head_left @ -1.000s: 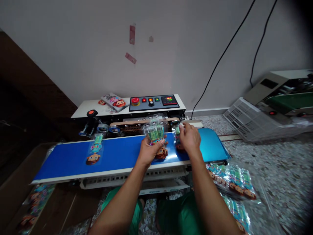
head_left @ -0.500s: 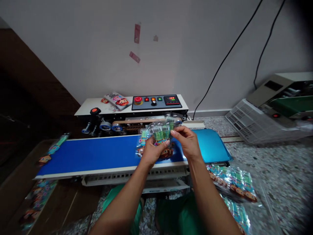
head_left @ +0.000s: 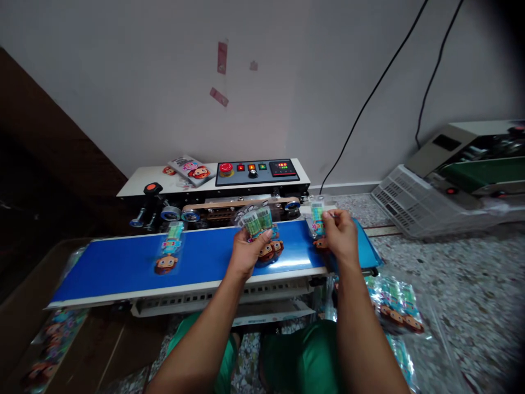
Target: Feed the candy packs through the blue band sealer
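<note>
Meanwhile, the hands [head_left: 244, 253] [head_left: 341, 236] hold clear packets [head_left: 266, 235] over the blue belt [head_left: 209, 254].

Pink strips [head_left: 222, 58] stick to the wall [head_left: 156, 71]. Two black cables [head_left: 375, 87] hang by it. A white crate [head_left: 400, 202] sits at right.

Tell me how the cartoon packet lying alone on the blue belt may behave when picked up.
The cartoon packet looks thin, so probably light. Its clear film may be slippery. Lying flat on the blue belt, it seems unlikely to roll.
</note>
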The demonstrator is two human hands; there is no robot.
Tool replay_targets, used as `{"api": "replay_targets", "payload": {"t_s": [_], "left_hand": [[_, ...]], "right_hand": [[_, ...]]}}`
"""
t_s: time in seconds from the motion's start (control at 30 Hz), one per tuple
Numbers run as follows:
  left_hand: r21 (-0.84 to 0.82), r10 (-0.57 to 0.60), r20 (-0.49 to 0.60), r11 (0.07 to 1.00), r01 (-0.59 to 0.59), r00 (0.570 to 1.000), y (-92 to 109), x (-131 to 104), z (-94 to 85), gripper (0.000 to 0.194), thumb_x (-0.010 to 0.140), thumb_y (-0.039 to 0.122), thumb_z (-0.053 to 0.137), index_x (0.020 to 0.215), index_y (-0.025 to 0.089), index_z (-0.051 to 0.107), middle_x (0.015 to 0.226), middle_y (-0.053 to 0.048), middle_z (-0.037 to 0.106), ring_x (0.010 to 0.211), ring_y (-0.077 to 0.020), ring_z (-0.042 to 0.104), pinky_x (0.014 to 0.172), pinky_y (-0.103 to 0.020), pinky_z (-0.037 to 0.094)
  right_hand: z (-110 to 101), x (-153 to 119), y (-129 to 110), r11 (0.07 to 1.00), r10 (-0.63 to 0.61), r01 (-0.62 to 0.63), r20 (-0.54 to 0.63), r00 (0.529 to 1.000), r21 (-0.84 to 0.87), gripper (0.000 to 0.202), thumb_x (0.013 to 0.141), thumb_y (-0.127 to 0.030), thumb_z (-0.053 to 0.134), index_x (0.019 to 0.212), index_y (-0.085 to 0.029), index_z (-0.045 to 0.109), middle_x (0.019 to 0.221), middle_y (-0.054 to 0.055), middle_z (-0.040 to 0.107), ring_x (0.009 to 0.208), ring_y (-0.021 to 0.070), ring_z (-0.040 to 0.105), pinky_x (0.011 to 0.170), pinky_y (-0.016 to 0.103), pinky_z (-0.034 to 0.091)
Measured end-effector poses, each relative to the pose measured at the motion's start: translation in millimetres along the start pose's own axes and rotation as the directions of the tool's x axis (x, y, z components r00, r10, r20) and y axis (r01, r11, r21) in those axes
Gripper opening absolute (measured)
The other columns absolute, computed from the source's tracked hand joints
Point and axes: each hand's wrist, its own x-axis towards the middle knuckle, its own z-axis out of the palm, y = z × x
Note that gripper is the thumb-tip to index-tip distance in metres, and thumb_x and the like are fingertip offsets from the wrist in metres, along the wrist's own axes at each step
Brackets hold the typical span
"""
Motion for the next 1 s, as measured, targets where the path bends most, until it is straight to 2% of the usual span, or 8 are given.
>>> {"api": "replay_targets", "payload": {"t_s": [0.17,0.33,0.4,0.47,0.6,0.8,0.9,1.0], "left_hand": [[0.041,-0.011,0.037,0.999,0.009,0.999,-2,-1,0.8,0.032,0.063,0.031,0.078,0.088,0.015,0.067,0.082,-0.006,0.072,0.075,-0.0219,0.069,0.070,-0.035,0.056],[0.076,-0.033,0.026,0.997,0.031,0.999,-3,-2,1.3,0.034,0.064,0.033,0.077,0.091,0.015,0.065,0.082,-0.006,0.072,0.069,-0.0198,0.069,0.071,-0.036,0.055],[0.067,-0.017,0.018,0.998,0.016,1.000,-3,-1,1.2,0.040,0.063,0.032,0.077,0.096,0.015,0.063,0.088,-0.007,0.072,0.072,-0.0199,0.069,0.074,-0.037,0.054],[0.058,0.027,0.019,0.998,-0.028,0.999,-3,0,1.0,0.044,0.063,0.031,0.077,0.102,0.016,0.062,0.096,-0.008,0.071,0.080,-0.0203,0.068,0.080,-0.037,0.053],[0.095,0.084,0.038,0.992,-0.088,0.996,-4,1,0.9,0.041,0.066,0.030,0.076,0.102,0.015,0.064,0.104,-0.009,0.069,0.090,-0.0200,0.065,0.086,-0.035,0.049],[0.093,0.046,0.012,0.995,-0.047,0.999,-4,1,-1.0,0.036,0.067,0.032,0.075,0.096,0.015,0.065,0.097,-0.009,0.070,0.082,-0.0199,0.067,0.080,-0.034,0.051],[0.131,0.044,-0.017,0.991,-0.041,0.999,-2,2,-3.2,0.032,0.066,0.033,0.075,0.090,0.015,0.066,0.090,-0.007,0.070,0.079,-0.0200,0.068,0.078,-0.033,0.051],[0.157,0.049,-0.022,0.987,-0.045,0.999,0,2,-3.6,0.032,0.065,0.034,0.076,0.089,0.016,0.065,0.083,-0.005,0.070,0.079,-0.0204,0.068,0.076,-0.032,0.051]], "right_hand": [[6,3,8,0.911,0.038,-0.001,0.082,0.996,-0.412,0.028,0.084,-0.041,0.047,0.089,-0.017,0.060,0.070,0.006,0.064,0.064,0.0195,0.056,0.059,0.028,0.035],[23,-1,-6,0.889,-0.014,0.096,0.181,0.983,-0.447,0.030,0.086,-0.039,0.044,0.096,-0.016,0.062,0.079,0.010,0.067,0.074,0.0235,0.059,0.065,0.031,0.038],[28,-9,-18,0.929,-0.100,0.155,0.177,0.979,-0.335,0.035,0.086,-0.041,0.046,0.102,-0.015,0.062,0.091,0.012,0.068,0.085,0.0246,0.059,0.072,0.033,0.041],[32,-20,-34,0.983,-0.139,0.161,0.220,0.966,-0.086,0.039,0.086,-0.043,0.047,0.109,-0.016,0.061,0.104,0.012,0.066,0.093,0.0232,0.059,0.079,0.033,0.043],[41,-44,-59,0.920,-0.180,0.002,0.418,0.890,0.392,0.031,0.083,-0.042,0.055,0.099,-0.019,0.068,0.098,0.004,0.070,0.090,0.0182,0.062,0.080,0.029,0.046],[35,-40,-55,0.918,-0.107,0.055,0.110,0.988,0.393,0.031,0.083,-0.044,0.053,0.089,-0.016,0.068,0.078,0.000,0.065,0.072,0.0141,0.056,0.067,0.026,0.044],[15,-23,-37,0.975,-0.062,0.063,-0.011,0.998,0.212,0.034,0.086,-0.047,0.046,0.087,-0.017,0.063,0.062,-0.003,0.054,0.058,0.0114,0.048,0.055,0.023,0.037],[0,-9,-15,0.994,-0.045,0.043,-0.017,0.999,-0.103,0.035,0.089,-0.045,0.041,0.086,-0.017,0.062,0.057,-0.002,0.050,0.052,0.0126,0.044,0.052,0.024,0.031]]}}
